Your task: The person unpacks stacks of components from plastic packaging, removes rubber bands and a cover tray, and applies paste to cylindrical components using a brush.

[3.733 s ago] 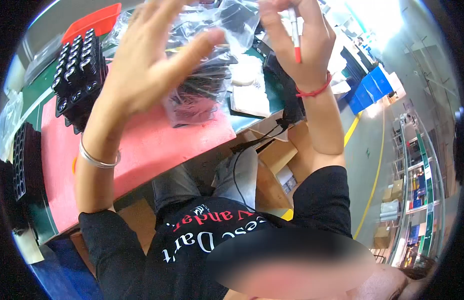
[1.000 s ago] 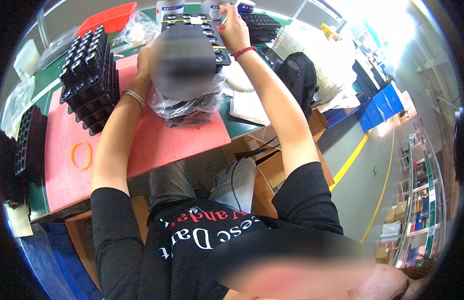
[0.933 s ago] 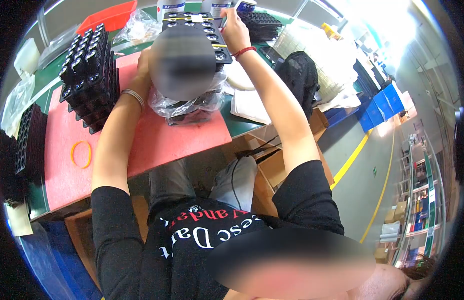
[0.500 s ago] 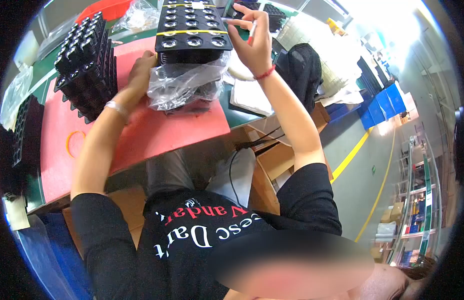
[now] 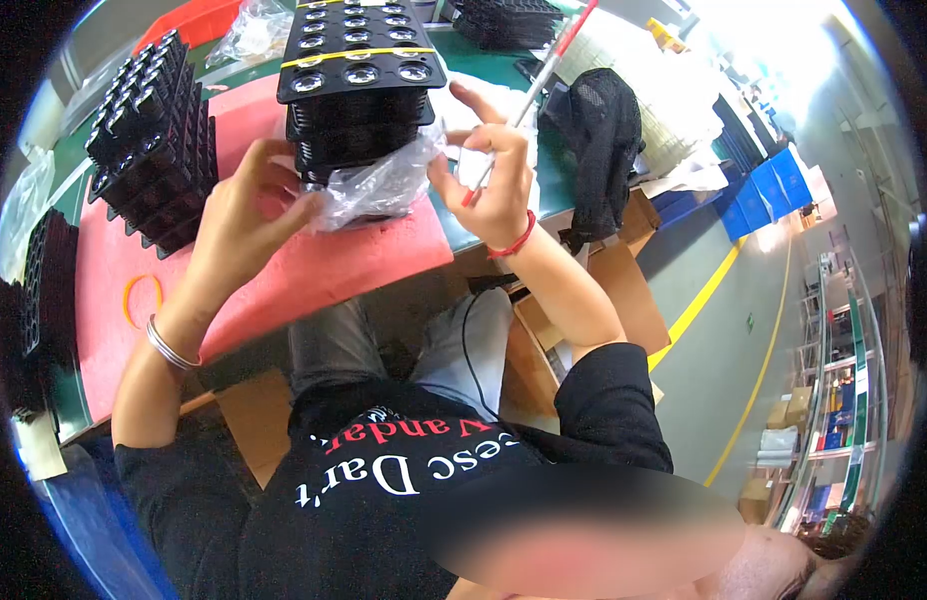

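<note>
Head view: the left hand [image 5: 246, 215] is curving a wide grip at the bag [image 5: 372, 188]; the right [image 5: 496, 180] is holding a pen [image 5: 546, 78]. Trays [image 5: 360, 105] are standing over the bag, the mat [image 5: 319, 268] lying bare nearer the body.

Around the view's centre, a red bin [image 5: 189, 22] is sitting on the table [image 5: 76, 128] between ten and eleven o'clock. Black mesh fabric [image 5: 606, 135] is lying rumpled between one and two. Blue crates [image 5: 772, 195] are standing at two, a yellow floor line [image 5: 699, 307] is running past three, and shelving [image 5: 842, 385] is rising between three and four.
</note>
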`<state>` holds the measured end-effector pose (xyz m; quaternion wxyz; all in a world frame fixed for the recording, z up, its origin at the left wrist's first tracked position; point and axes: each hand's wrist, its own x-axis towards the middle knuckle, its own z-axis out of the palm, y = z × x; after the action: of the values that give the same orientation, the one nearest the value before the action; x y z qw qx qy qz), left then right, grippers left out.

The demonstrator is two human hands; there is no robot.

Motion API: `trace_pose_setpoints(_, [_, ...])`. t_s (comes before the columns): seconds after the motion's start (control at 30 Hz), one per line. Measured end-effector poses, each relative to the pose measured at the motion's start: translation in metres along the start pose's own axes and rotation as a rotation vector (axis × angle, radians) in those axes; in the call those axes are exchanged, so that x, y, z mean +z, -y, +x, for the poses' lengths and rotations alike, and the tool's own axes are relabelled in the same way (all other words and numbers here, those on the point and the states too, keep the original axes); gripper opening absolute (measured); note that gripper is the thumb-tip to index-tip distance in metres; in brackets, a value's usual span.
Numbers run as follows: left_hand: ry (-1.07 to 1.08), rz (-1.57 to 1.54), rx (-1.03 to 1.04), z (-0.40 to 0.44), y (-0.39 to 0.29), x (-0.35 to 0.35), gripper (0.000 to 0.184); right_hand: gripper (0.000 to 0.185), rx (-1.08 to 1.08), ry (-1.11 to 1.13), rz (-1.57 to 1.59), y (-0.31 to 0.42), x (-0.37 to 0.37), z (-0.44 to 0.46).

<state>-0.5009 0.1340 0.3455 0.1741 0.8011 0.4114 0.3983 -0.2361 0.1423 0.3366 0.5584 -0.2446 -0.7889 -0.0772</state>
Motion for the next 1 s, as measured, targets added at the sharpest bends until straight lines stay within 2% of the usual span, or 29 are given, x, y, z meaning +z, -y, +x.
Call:
trace_pose_setpoints(0.07, [0.032, -0.093, -0.094, -0.002, 0.0, 0.001, 0.048, 0.044, -0.012, -0.007, -0.041, 0.0, 0.001, -0.009])
trace_pose_setpoints(0.13, [0.075, -0.029, -0.152, -0.005, 0.003, 0.0, 0.049, 0.043, 0.002, 0.04, -0.049, -0.002, 0.0, -0.022])
trace_pose_setpoints(0.2, [0.176, 0.098, -0.123, -0.011, 0.017, 0.001, 0.045, 0.041, 0.034, 0.025, -0.05, 0.005, 0.002, -0.026])
trace_pose_setpoints(0.27, [0.233, 0.199, -0.125, -0.011, 0.019, -0.002, 0.04, 0.038, 0.067, 0.153, -0.141, 0.009, -0.002, -0.032])
trace_pose_setpoints(0.33, [0.379, 0.326, -0.105, -0.009, 0.017, -0.005, 0.032, 0.032, 0.151, 0.139, -0.068, 0.011, -0.001, -0.037])
trace_pose_setpoints(0.43, [0.389, 0.302, -0.05, -0.009, 0.02, -0.008, 0.028, 0.031, 0.202, 0.218, -0.136, 0.011, -0.005, -0.039])
trace_pose_setpoints(0.5, [0.23, -0.19, -0.251, -0.008, 0.029, -0.004, 0.031, 0.03, 0.228, 0.268, -0.184, 0.009, -0.007, -0.039])
trace_pose_setpoints(0.53, [0.186, -0.336, -0.342, -0.003, 0.045, 0.0, 0.033, 0.031, 0.211, 0.247, -0.172, 0.006, -0.007, -0.04])
trace_pose_setpoints(0.6, [0.004, -0.353, -0.327, 0.011, 0.053, 0.005, 0.036, 0.033, 0.182, 0.175, -0.139, 0.004, -0.007, -0.039])
trace_pose_setpoints(0.63, [-0.048, -0.516, -0.334, 0.02, 0.051, 0.008, 0.04, 0.034, 0.22, 0.141, -0.089, 0.006, -0.006, -0.036])
trace_pose_setpoints(0.7, [-0.176, -0.747, -0.488, 0.04, 0.042, 0.016, 0.043, 0.038, 0.08, 0.152, -0.159, 0.005, -0.012, -0.026])
trace_pose_setpoints(0.83, [-0.255, -0.864, -0.732, 0.079, 0.057, 0.04, 0.046, 0.038, 0.097, 0.064, -0.159, 0.002, -0.019, -0.014])
trace_pose_setpoints(0.87, [-0.271, -1.0, -0.746, 0.079, 0.038, 0.037, 0.047, 0.038, 0.108, 0.071, -0.156, 0.002, -0.023, -0.012])
trace_pose_setpoints(0.9, [-0.257, -1.0, -0.747, 0.081, 0.035, 0.04, 0.047, 0.04, 0.124, 0.078, -0.156, 0.001, -0.027, -0.012])
trace_pose_setpoints(1.0, [-0.135, -0.965, -0.531, 0.087, 0.031, 0.046, 0.046, 0.038, 0.107, 0.077, -0.237, -0.002, -0.044, -0.014])
